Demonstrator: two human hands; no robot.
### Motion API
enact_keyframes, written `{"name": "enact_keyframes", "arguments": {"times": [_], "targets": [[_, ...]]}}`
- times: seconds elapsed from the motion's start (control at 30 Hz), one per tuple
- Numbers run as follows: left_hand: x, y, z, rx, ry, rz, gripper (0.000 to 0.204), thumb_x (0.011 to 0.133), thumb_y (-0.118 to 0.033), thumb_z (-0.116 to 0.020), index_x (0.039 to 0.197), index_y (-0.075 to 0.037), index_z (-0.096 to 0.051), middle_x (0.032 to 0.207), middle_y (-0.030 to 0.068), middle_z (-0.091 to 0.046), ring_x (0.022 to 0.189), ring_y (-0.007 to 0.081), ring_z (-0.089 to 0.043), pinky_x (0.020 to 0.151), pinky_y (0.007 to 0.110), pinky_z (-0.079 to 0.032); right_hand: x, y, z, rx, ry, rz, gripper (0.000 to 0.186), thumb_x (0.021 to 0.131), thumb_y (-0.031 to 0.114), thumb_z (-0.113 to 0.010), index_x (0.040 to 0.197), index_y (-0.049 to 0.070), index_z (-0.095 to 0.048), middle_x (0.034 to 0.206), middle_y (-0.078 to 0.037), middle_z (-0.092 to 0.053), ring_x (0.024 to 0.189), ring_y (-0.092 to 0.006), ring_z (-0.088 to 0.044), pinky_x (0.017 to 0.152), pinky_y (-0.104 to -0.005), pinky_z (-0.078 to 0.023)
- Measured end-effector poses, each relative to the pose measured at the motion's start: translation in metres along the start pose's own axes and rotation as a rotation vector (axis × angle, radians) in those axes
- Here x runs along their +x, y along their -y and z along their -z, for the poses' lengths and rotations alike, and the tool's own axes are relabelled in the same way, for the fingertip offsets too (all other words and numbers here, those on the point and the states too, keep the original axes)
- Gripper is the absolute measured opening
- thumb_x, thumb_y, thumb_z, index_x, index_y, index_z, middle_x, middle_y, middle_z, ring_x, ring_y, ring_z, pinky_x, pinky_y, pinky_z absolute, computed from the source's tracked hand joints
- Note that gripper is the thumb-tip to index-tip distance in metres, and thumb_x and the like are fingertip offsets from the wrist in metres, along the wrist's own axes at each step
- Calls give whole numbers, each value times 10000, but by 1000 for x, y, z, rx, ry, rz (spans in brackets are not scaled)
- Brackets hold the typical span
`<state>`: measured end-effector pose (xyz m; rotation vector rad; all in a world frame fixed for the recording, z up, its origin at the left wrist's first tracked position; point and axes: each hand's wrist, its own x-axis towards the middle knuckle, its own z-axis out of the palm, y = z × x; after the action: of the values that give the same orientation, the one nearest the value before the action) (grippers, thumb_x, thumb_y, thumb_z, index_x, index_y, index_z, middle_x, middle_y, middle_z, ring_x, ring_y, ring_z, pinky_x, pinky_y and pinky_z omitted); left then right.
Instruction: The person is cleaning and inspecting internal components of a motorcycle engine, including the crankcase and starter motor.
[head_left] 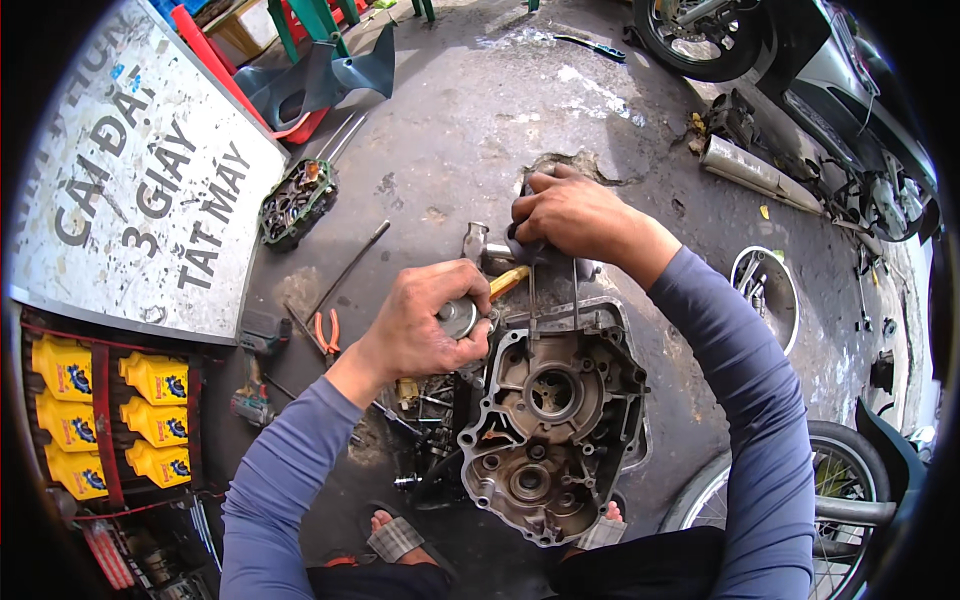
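Note:
My left hand (425,312) is closed round a round-faced metal piece (458,319) with a flat silver end. Just beyond that hand a yellow handle (508,283) juts out; I cannot tell whether it joins the metal piece. My right hand (580,215) is closed at the top of the upright metal studs (575,292), where a dark grey piece (526,245) shows below its fingers. An open engine crankcase half (600,385), with round bearing seats, lies between my feet and hands. A grey metal part (476,240) stands just beyond the hands.
Left lie orange-handled pliers (327,332), a cordless drill (252,395), a long rod (350,268) and a greasy engine part (298,203). A lettered sign (150,200) stands above yellow oil bottles (157,379). Right are a white bucket (765,290), a silver pipe (760,175) and a wheel (840,470).

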<state>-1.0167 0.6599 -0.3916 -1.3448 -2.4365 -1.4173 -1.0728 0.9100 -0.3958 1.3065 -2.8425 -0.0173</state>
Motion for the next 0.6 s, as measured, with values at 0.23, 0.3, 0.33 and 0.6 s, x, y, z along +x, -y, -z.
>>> {"name": "enact_keyframes", "arguments": {"times": [0.23,0.3,0.33,0.6], "targets": [[-3,6,-5,-11,-9,7,200,630,13,-675,795,-23,-569,763,86,-642,746,222,-666,729,323,-545,30,-68,-13,152,-46,-452,215,828,94,-615,1013,102,-725,1111,-93,-646,1076,-319,-593,942,-404,-459],[-6,5,-3,-8,-11,0,206,628,14,-674,803,-23,-572,767,87,-643,744,219,-663,730,323,-544,-2,-107,-15,412,-393,-792,216,899,191,-623,1077,103,-709,1155,-134,-650,1116,-349,-590,951,-430,-462],[-7,4,-2,-1,-27,10,211,628,11,-675,810,-23,-572,773,87,-644,739,219,-659,728,323,-542,-25,-118,-17,301,-395,-813,231,922,205,-608,1093,74,-694,1139,-155,-648,1111,-362,-586,943,-432,-459],[-8,6,-3,-14,-56,25,190,644,-12,-659,812,-22,-572,777,95,-617,724,232,-634,695,320,-513,-181,-81,-6,457,-45,-934,304,972,262,-579,1068,-19,-645,972,-221,-679,945,-373,-638,840,-407,-468]]}}
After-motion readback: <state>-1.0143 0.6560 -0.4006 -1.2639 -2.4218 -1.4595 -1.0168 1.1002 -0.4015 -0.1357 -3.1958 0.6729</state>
